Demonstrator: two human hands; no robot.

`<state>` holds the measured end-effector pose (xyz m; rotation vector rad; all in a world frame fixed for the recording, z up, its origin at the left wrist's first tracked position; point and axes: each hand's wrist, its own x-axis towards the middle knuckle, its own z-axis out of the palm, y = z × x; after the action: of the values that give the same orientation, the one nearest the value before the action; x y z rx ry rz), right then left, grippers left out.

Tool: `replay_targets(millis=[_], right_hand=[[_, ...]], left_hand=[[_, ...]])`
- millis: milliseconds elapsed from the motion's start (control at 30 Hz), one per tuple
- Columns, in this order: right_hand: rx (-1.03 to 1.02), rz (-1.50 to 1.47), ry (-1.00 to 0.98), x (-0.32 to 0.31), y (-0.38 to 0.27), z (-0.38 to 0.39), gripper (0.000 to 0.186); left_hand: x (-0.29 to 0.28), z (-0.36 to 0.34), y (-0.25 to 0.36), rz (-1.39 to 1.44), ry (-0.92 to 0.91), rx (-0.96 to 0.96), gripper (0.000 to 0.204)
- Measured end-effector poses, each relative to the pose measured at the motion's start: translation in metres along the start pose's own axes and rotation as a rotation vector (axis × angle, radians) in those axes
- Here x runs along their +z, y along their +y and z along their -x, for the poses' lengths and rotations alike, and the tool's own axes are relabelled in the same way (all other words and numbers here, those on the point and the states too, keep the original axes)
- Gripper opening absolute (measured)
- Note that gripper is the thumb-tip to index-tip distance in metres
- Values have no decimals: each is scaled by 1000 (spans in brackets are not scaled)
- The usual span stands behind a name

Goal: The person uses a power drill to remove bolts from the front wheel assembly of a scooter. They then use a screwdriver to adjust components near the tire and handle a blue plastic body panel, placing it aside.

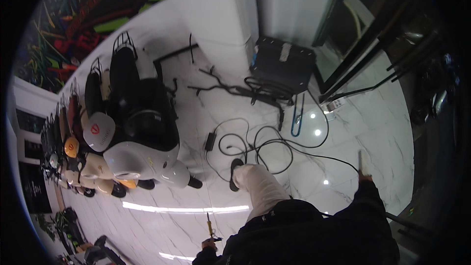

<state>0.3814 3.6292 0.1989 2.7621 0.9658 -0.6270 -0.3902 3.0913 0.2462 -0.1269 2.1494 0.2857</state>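
My left hand point(210, 244), low in the picture, is closed around a yellow-handled tool point(210, 226) with a thin dark shaft, much like a screwdriver. A small dark piece sticks out beside that grip; its kind is unclear. On the right, my right hand point(365, 177) grips a pale, flat, elongated object point(363, 161) pointing away from me. A black cable point(324, 155) runs across the floor and ends, in the picture, near this hand; whether it joins the object is unclear. Both sleeves are black.
Parked scooters point(142, 137) line the left side. Ahead lie cable loops with a black adapter point(210, 142), dark metal bars point(235, 89), a black case point(282, 64) and a blue U-shaped lock point(297, 118). A white pillar point(211, 10) rises behind. Dark framing point(358, 64) stands right.
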Motion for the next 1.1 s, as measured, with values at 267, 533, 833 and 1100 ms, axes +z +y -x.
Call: replay_targets(millis=[267, 533, 833, 1100], right_hand=[[-770, -34, -312, -3, -241, 98, 111], [-1089, 303, -774, 11, -300, 91, 138], [-378, 289, -608, -50, -137, -197, 109], [42, 69, -312, -45, -139, -309, 106]], left_hand=[[17, 105, 18, -332, -57, 166, 39], [85, 187, 82, -451, 56, 146, 40], [185, 253, 142, -528, 92, 104, 41], [247, 310, 64, -721, 173, 411, 42]])
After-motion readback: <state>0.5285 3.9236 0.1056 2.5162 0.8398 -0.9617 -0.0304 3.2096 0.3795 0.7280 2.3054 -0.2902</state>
